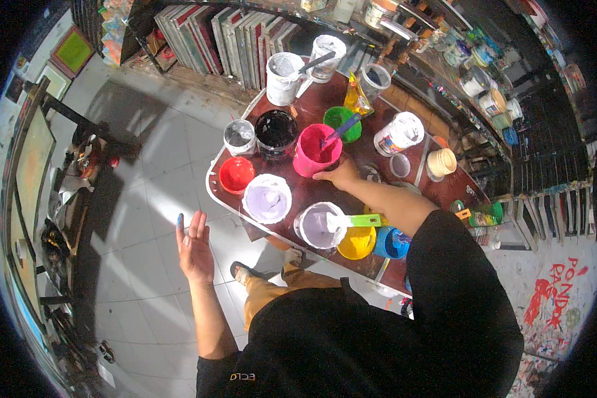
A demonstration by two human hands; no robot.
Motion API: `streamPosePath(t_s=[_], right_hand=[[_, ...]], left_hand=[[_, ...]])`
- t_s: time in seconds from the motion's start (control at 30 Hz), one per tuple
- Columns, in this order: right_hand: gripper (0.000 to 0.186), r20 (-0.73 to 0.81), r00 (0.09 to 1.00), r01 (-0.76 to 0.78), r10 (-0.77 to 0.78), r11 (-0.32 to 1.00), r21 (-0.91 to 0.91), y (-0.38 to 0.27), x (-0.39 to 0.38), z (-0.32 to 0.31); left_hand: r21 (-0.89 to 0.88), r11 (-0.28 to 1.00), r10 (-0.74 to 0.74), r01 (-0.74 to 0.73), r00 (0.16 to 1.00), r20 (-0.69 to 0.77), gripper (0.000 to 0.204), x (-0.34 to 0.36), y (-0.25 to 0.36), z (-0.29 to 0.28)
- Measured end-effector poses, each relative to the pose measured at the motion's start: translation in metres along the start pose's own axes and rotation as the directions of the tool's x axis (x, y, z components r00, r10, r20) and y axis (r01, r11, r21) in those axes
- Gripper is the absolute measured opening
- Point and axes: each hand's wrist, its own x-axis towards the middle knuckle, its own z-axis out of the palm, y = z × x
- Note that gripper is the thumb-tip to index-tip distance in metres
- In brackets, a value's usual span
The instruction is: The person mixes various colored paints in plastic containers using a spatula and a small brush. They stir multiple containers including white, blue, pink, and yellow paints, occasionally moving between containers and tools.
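My right hand (339, 174) reaches across the dark red table (288, 184) and is closed on the lower side of a bright pink paint tub (302, 160). Deep pink paint and a purple-handled spatula (341, 131) are inside it; whether the tub is raised off the table I cannot tell. A black paint bucket (259, 146) and a green tub (359, 132) stand close to it. Away from the table, over the floor, my left hand (196, 249) is open and holds nothing. Blue paint marks one of its fingertips.
Nearer me are a lilac paint tub (248, 211), a clear tub with a green-handled scraper (363, 220), and yellow (359, 256) and blue (382, 251) tubs. A red tub (227, 184) sits near the left edge. Framed screens (219, 43) and jar-filled shelves (474, 79) line the back and right.
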Motion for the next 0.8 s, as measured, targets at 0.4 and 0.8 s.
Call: streamPosePath(t_s=[0.4, 0.8], right_hand=[[0.014, 0.266, 0.946, -0.065, 0.187, 0.91, -0.41, -0.104, -0.013, -0.156], [0.012, -0.413, 0.909, -0.006, 0.051, 0.994, 0.11, -0.204, -0.253, -0.193]], left_hand=[[-0.004, 0.976, -0.217, 0.219, 0.966, -0.138, 0.066, 0.007, 0.014, -0.018], [0.146, 0.869, -0.478, 0.474, 0.878, -0.003, 0.064, 0.017, 0.054, -0.066]])
